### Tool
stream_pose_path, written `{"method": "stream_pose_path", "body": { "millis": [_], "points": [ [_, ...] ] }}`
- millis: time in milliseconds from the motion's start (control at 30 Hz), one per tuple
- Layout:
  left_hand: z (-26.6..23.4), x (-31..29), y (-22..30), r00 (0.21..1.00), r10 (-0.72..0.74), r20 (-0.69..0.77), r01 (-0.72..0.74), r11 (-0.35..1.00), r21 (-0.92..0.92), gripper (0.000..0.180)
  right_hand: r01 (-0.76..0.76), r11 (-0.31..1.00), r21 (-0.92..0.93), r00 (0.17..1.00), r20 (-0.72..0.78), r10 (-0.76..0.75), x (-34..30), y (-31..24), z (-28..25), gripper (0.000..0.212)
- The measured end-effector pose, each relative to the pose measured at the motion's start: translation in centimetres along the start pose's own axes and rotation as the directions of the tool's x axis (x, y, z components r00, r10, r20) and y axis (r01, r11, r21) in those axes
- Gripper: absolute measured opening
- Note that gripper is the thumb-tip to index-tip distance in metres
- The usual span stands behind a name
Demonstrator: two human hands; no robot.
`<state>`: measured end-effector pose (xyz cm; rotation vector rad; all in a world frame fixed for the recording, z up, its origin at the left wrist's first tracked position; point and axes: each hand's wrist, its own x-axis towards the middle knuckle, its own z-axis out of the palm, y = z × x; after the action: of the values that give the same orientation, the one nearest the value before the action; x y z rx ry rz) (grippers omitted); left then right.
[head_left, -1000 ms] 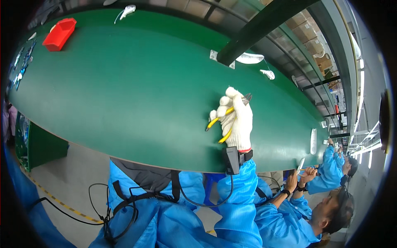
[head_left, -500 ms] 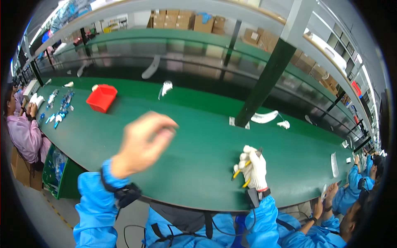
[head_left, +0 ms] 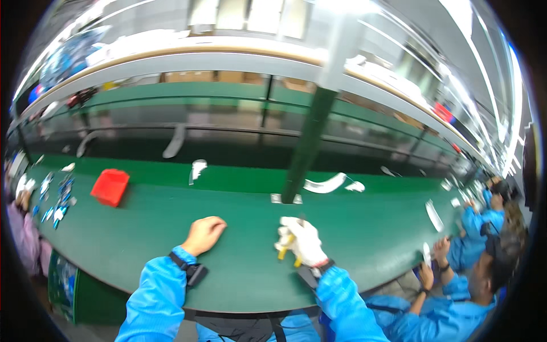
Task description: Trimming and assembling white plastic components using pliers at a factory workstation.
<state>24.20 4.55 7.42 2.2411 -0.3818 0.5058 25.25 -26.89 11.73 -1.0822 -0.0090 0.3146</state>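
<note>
My left hand is bare and lies low over the green table, its fingers curled in and nothing showing in them. To its right, my right hand wears a white knitted glove. It is closed around yellow-handled pliers; the two handles stick out below the fingers, and a dark tip shows above. A white curved plastic strip and a small white part lie beyond that hand. Another small white part with a thin wire lies farther left.
A red bin stands at the left, near blue and white parts. A dark green post rises from the table ahead. Co-workers in blue sit at the right, one in pink at the left. A white strip lies at the right.
My view has tilted up and shifted right. The left hand has come down nearer the table and curled its fingers. The right hand keeps hold of the pliers, now nearer the left hand.
</note>
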Motion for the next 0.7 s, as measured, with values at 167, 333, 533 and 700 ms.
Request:
{"method": "stream_pose_path", "body": {
  "millis": [167, 333, 533, 700],
  "points": [
    [0.0, 0.2, 0.2, 0.997, -0.083, 0.010, 0.083, 0.996, -0.042, 0.011, 0.011, 0.995, 0.096, 0.999, 0.044, -0.016, 2.3, 0.4, 0.5, 0.021],
    [0.0, -0.2, 0.2, 0.990, -0.126, 0.061, 0.128, 0.991, -0.037, 0.012, -0.013, 0.987, 0.161, 0.998, 0.064, 0.003, 2.6, 1.3, -0.4, 0.021],
    [1.1, 0.9, 0.7, 0.994, -0.092, 0.062, 0.096, 0.993, -0.063, 0.012, -0.018, 0.985, 0.169, 0.998, 0.069, 0.006, 2.1, -0.1, -1.2, 0.021],
    [0.4, 0.2, -1.0, 0.983, -0.161, 0.085, 0.171, 0.978, -0.122, 0.011, -0.029, 0.995, 0.090, 0.996, 0.082, 0.022, 2.8, 0.5, -0.5, 0.024]
  ]
}}
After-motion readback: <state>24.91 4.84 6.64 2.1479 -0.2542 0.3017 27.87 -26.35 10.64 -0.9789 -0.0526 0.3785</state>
